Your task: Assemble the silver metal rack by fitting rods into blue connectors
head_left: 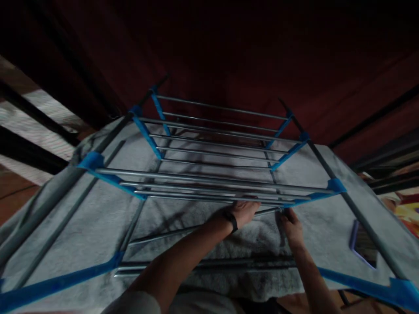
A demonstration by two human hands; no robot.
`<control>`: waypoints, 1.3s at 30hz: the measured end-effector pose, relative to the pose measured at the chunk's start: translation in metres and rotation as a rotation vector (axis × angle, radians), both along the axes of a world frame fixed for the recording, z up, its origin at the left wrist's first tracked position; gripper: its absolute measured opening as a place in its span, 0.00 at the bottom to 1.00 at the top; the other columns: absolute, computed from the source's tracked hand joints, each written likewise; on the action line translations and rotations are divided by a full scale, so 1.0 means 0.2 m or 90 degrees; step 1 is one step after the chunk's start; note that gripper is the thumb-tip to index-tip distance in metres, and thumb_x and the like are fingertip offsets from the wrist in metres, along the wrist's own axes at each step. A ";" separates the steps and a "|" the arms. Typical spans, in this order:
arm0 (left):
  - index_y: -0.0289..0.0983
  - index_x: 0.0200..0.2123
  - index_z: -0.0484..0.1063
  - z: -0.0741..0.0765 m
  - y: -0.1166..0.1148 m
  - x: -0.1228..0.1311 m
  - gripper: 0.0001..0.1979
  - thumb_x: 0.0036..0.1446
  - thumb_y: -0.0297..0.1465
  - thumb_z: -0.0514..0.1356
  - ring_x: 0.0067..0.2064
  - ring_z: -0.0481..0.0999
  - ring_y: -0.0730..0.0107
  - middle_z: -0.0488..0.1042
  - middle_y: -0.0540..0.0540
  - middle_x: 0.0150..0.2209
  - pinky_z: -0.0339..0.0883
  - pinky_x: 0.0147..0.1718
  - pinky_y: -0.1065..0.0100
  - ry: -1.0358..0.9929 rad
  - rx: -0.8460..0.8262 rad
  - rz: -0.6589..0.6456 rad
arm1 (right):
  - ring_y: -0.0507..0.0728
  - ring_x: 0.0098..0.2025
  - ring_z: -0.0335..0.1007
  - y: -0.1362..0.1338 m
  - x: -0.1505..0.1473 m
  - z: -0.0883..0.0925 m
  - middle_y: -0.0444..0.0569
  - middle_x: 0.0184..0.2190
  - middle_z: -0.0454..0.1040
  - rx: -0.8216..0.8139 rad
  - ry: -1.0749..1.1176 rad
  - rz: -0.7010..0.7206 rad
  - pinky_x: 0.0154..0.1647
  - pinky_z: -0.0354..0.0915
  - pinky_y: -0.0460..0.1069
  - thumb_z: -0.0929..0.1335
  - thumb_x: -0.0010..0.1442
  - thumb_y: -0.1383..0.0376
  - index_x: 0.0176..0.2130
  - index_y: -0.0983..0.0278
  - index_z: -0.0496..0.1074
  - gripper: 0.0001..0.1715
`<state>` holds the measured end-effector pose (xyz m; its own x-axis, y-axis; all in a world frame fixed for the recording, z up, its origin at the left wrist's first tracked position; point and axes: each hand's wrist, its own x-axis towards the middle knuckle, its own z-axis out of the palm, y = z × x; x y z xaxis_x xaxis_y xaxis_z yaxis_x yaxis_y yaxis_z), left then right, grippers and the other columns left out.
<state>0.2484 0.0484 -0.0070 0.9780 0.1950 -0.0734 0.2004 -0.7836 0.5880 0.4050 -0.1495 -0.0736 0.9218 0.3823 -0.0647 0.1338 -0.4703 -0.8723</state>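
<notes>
A rack of grey metal tubes (216, 179) with blue plastic brackets (109, 176) lies over a pale grey cloth. My left hand (245, 210), with a black band at the wrist, closes round a loose slanting tube (166, 234) beneath the rack's lower rungs. To its right, my right hand (291, 224) has its fingers together at the blue bracket by the tube's right end; what they grip is too small to make out. More loose tubes (131, 269) lie near the front edge, partly behind my left forearm.
Dark red fabric (222, 52) hangs behind the rack. On the right of the cloth (314, 244) is a dark flat object with a purple rim (353, 235). Black bars cross the far left and right. Long side posts and blue end brackets (59, 282) flank my arms.
</notes>
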 end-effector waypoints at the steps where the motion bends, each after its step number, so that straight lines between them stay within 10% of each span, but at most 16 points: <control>1: 0.36 0.51 0.73 0.01 0.01 -0.02 0.20 0.61 0.19 0.50 0.50 0.78 0.58 0.79 0.39 0.47 0.70 0.52 0.60 0.000 0.015 0.003 | 0.68 0.61 0.69 -0.01 0.01 -0.01 0.56 0.55 0.76 -0.006 0.005 0.001 0.66 0.59 0.66 0.68 0.49 0.53 0.57 0.62 0.74 0.37; 8: 0.39 0.58 0.71 0.00 0.04 -0.48 0.20 0.65 0.23 0.52 0.58 0.72 0.57 0.75 0.40 0.55 0.65 0.60 0.55 -0.085 0.094 0.175 | 0.66 0.54 0.73 -0.02 0.04 -0.02 0.53 0.49 0.78 0.038 0.010 -0.024 0.61 0.65 0.65 0.70 0.47 0.54 0.55 0.61 0.74 0.36; 14: 0.38 0.56 0.73 -0.14 0.02 -1.02 0.18 0.66 0.27 0.54 0.55 0.73 0.54 0.74 0.38 0.54 0.69 0.56 0.53 -0.067 0.158 0.328 | 0.66 0.62 0.66 -0.02 -0.22 0.01 0.61 0.60 0.69 0.053 -0.102 -0.090 0.64 0.62 0.65 0.65 0.55 0.55 0.62 0.63 0.66 0.37; 27: 0.42 0.55 0.73 -0.16 -0.04 -1.19 0.29 0.58 0.14 0.46 0.56 0.72 0.64 0.75 0.47 0.51 0.67 0.59 0.60 -0.038 0.110 0.139 | 0.59 0.58 0.71 0.07 -0.66 0.08 0.52 0.53 0.78 -0.111 -0.398 0.369 0.68 0.54 0.65 0.57 0.64 0.71 0.55 0.59 0.74 0.27; 35: 0.45 0.61 0.70 -0.04 -0.16 -1.33 0.20 0.68 0.29 0.53 0.61 0.70 0.58 0.72 0.43 0.60 0.68 0.61 0.52 -0.088 0.056 0.281 | 0.63 0.58 0.72 0.06 -0.69 0.02 0.53 0.53 0.78 -0.075 -0.348 0.391 0.64 0.62 0.67 0.60 0.64 0.63 0.53 0.58 0.77 0.24; 39: 0.52 0.56 0.75 0.04 -0.26 -1.67 0.21 0.68 0.32 0.48 0.48 0.79 0.64 0.80 0.47 0.48 0.77 0.48 0.63 -0.092 -0.059 0.232 | 0.63 0.60 0.70 0.22 -0.72 0.08 0.53 0.56 0.75 -0.025 -0.310 0.428 0.64 0.64 0.65 0.60 0.63 0.65 0.55 0.58 0.76 0.26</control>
